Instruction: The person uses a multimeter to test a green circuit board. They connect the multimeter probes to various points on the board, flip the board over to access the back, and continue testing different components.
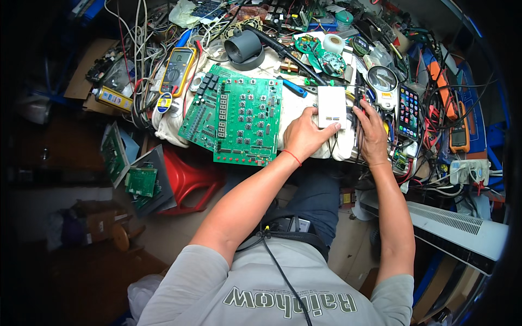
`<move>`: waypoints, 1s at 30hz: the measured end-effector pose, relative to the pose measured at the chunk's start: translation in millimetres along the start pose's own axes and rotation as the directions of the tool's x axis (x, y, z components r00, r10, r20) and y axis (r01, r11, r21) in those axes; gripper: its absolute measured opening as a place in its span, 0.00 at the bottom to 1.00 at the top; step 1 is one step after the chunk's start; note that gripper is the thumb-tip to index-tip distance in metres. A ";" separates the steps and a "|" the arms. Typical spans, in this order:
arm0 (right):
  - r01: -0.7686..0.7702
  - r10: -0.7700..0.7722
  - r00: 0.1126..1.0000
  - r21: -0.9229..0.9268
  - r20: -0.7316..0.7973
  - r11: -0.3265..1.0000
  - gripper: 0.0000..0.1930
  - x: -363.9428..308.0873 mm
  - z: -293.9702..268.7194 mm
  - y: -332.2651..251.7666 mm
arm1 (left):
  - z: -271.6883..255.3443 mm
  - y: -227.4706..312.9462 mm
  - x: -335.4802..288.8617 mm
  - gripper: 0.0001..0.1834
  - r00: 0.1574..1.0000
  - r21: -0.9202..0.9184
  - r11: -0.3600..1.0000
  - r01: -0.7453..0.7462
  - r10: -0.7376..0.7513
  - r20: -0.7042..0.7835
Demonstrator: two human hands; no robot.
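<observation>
"Where was the white case (331, 102)?"
"Right of the green circuit board (255, 122), its near end gripped by the left hand (306, 135); the right hand's grip (373, 135), I couldn't tell."
"Handling?"
"Probably light, stiff (slick, perhaps); side edges looked safest."

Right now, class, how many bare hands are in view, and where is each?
2. The left hand is at the lower left of the white box, thumb on its edge; the right hand is just right of it. No other hands show.
</observation>
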State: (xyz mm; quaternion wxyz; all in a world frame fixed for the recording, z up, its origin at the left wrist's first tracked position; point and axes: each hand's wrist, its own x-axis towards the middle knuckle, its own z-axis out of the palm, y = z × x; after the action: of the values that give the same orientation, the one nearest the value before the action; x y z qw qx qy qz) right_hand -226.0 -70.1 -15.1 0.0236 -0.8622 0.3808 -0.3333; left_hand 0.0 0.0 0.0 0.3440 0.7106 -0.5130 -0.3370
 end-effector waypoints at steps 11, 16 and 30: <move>-0.034 0.034 0.999 -0.007 0.035 0.999 0.24 -1.3 1.0 0.4 | -0.1 1.7 -4.7 0.48 0.999 -0.058 0.998 0.029 -0.028 0.019; -0.052 0.053 0.997 -0.003 0.052 0.999 0.28 -1.9 -1.5 -2.6 | -4.7 8.0 -7.8 0.47 0.997 -0.063 0.996 0.058 -0.055 0.051; -0.051 0.051 0.995 -0.005 0.086 0.999 0.30 0.7 -4.7 -2.8 | -9.1 2.7 -10.6 0.45 0.988 -0.100 0.994 0.044 -0.028 0.151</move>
State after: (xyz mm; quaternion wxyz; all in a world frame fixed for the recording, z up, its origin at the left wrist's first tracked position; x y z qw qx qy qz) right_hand -226.7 -67.6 -10.2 0.0473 -0.8657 0.4019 -0.2948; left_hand 3.6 10.8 8.5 0.3345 0.6739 -0.5064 -0.4214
